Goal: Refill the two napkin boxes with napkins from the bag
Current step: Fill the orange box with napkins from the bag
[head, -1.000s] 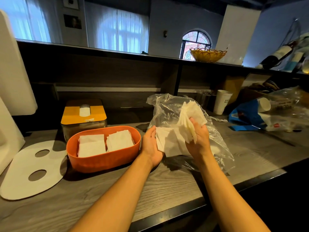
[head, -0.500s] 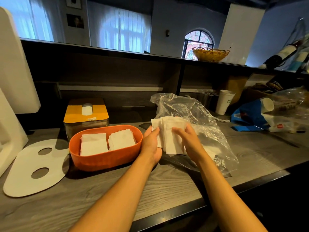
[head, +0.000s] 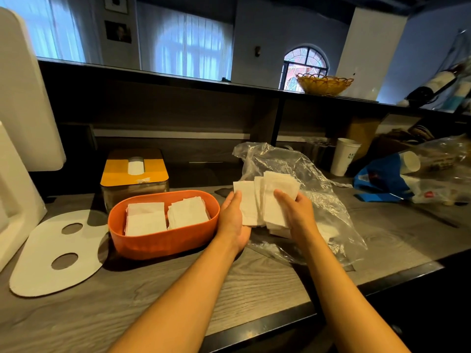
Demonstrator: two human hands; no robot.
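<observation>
Both hands, left [head: 233, 220] and right [head: 297, 212], are curled around a fanned stack of napkins [head: 265, 200], held above the clear bag [head: 305, 189] toward the counter's [head: 254, 284] far edge. An orange box [head: 163, 238] with two napkin piles sits just left; a yellow-lidded box [head: 135, 171] is placed behind it.

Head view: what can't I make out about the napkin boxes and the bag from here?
- Yellow-lidded napkin box: how full it is; the closed lid hides the inside, and the orange oval tub hides its lower part.
- Clear plastic bag: napkins left; the fanned white napkins and both hands, left and right, cover it.
- White paper cup: print too small.
</observation>
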